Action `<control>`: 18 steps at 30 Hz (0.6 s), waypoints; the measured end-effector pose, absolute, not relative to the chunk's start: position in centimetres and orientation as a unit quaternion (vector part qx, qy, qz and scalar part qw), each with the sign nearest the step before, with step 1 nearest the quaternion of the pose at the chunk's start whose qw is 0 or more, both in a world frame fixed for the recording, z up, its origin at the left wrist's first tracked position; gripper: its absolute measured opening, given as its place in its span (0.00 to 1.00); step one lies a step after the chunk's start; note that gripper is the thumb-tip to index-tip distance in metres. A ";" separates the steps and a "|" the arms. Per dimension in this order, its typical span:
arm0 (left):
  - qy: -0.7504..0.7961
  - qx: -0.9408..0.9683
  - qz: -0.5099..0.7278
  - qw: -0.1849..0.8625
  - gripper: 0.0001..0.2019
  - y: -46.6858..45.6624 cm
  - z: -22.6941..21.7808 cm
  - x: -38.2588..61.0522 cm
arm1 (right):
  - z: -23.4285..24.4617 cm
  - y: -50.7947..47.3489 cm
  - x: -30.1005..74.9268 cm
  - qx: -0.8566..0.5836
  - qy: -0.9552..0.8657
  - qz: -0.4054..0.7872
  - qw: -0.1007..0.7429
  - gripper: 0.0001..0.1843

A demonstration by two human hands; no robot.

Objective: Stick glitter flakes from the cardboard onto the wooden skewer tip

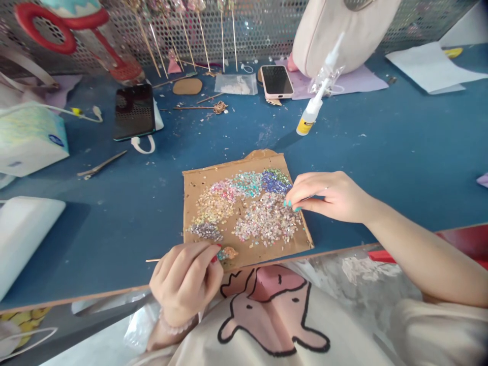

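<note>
White tissue pack [30,137]: is lying at the far left of the blue worktop [381,147], with a white block [23,229] sitting nearer the edge below it.
Metal tool [101,165]: is lying flat, well apart from both hands.
Dark phone [134,111]: is resting face up behind the tool.
Left hand [185,282]: is curling closed at the near edge of the worktop, thumb and fingers pinching a thin stick [152,260].
Glittery piece [227,252]: is sitting at the stick's tip, just beside the left thumb, over the lower edge of the cardboard.
Cardboard sheet [194,185]: is lying flat between the two hands, carrying loose flakes [263,218] sorted into pale, pink, turquoise, blue and silvery patches.
Pink phone [277,80]: is lying face up at the back.
Glue bottle [310,114]: is leaning with its long nozzle pointing up and right, behind the cardboard.
Right hand [328,195]: is hovering at the cardboard's right edge, fingertips pressed together and touching the flakes; what they are pinching is too small to tell.
Paper sheet [430,66]: is lying at the far right corner.
</note>
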State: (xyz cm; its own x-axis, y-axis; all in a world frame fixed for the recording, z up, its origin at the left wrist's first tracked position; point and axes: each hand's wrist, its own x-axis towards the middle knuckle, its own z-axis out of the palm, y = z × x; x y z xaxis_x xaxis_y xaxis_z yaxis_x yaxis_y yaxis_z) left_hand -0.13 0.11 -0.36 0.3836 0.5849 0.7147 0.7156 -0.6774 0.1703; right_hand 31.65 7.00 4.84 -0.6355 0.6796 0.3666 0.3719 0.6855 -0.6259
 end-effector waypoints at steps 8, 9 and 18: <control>-0.388 -0.829 -0.393 0.081 0.15 0.1 -0.2 -0.1 | 4.6 7.2 31.9 -0.303 -0.864 0.248 0.316 0.04; -0.387 -0.830 -0.394 0.080 0.14 0.1 -0.2 -0.1 | 4.6 7.1 31.9 -0.305 -0.865 0.248 0.313 0.04; -0.372 -0.810 -0.454 0.020 0.15 0.0 -0.3 -0.5 | 4.7 6.9 31.9 -0.316 -0.864 0.247 0.305 0.06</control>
